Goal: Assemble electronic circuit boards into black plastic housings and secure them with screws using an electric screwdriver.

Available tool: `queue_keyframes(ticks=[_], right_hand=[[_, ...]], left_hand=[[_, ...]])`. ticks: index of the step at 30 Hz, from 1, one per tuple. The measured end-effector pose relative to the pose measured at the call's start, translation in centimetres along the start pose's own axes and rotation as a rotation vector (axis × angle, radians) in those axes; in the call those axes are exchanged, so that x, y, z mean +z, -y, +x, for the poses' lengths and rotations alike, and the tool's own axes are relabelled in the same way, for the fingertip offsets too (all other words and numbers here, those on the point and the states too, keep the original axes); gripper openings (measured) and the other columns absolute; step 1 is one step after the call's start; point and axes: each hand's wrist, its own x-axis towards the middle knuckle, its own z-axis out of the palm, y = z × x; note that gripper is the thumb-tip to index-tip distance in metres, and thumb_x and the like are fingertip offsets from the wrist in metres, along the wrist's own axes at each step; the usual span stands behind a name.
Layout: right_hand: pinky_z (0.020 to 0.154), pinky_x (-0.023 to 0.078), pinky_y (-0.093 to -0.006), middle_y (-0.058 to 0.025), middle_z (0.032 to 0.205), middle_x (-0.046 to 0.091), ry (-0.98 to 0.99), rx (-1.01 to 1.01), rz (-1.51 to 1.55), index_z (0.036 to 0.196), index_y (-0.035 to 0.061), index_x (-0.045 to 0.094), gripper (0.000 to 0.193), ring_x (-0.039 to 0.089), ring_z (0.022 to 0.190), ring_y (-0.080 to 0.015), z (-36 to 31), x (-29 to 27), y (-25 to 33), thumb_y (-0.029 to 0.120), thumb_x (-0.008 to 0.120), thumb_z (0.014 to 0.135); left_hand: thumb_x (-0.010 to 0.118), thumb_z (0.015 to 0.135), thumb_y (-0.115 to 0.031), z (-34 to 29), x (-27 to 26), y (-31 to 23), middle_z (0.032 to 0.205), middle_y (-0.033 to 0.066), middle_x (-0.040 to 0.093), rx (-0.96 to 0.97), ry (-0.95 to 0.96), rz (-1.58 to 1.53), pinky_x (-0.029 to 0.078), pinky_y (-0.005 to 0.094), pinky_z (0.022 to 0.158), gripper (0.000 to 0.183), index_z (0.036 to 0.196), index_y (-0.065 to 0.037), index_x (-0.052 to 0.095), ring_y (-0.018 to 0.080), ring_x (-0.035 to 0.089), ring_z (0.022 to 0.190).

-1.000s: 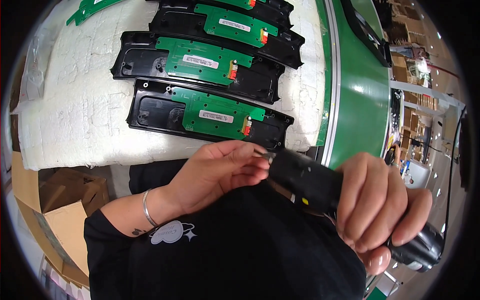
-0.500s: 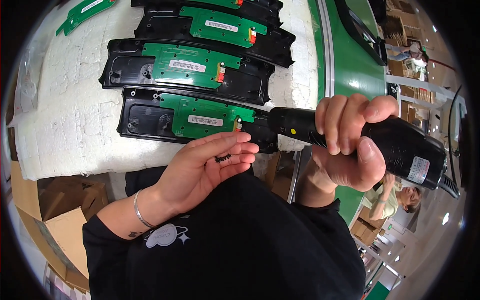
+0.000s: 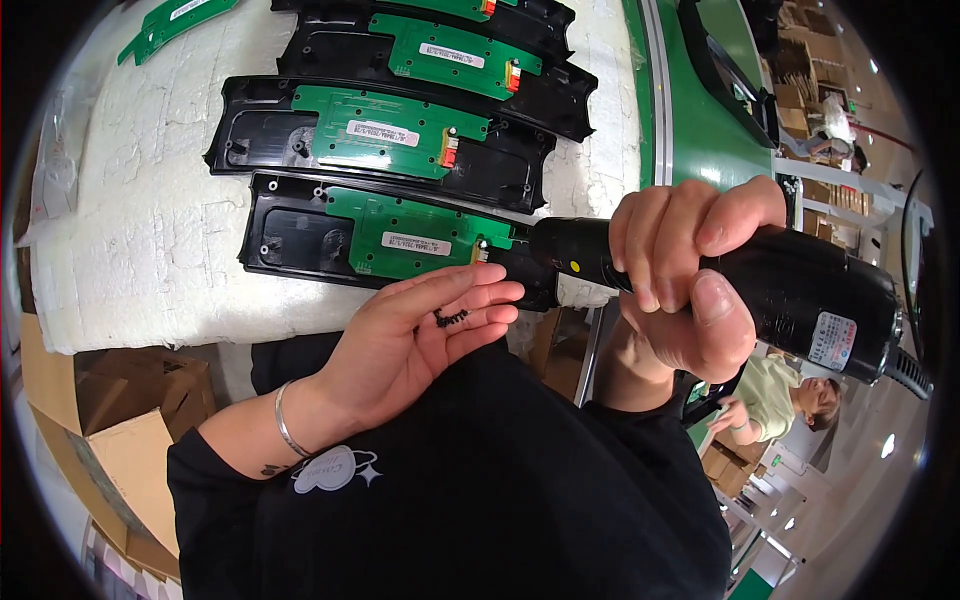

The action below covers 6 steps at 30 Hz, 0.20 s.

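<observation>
Wrapped in my right hand is a black corded electric screwdriver, held nearly level with its nose pointing left. The nose reaches the right end of the green circuit board in the nearest black plastic housing; its tip is hard to make out. My left hand lies palm up at that housing's front edge, a little cupped, with a small cluster of black screws resting on its fingers. Thumb and fingertips overlap the edge below the board's red-and-white connector.
Farther back, several similar housings carry green boards in a row on white foam. A loose green board lies far left. Open cardboard boxes stand lower left. Right of the foam runs a green table; beyond it, another person is at work.
The screwdriver and my right hand have shifted slightly left. My left hand keeps its pose with the screws. The person at the right has moved an arm.
</observation>
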Motion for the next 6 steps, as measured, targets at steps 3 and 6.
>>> queue_keyframes(ticks=[3,6], right_hand=[[0.053,0.036,-0.0227,0.0057,0.058,0.042,0.187,-0.042,0.041,0.096,0.0062,0.041,0.026,0.043,0.049,-0.0069,0.7,-0.9,0.5,0.013,0.050,0.072],[0.056,0.036,-0.0220,0.0061,0.059,0.043,0.138,-0.034,0.072,0.099,0.0069,0.042,0.029,0.044,0.052,-0.0049,1.6,-2.0,2.8,0.013,0.050,0.072]], left_hand=[[0.037,0.094,-0.019,0.0,0.1,0.0,0.115,0.0171,0.053,0.009,0.009,-0.009,0.045,0.0309,0.092,0.034,0.118,0.004,0.046,0.0211,0.056,0.103],[0.038,0.094,-0.019,-0.3,0.4,0.0,0.118,0.0172,0.052,0.006,0.018,0.006,0.045,0.0304,0.092,0.035,0.119,0.004,0.045,0.0210,0.055,0.104]])
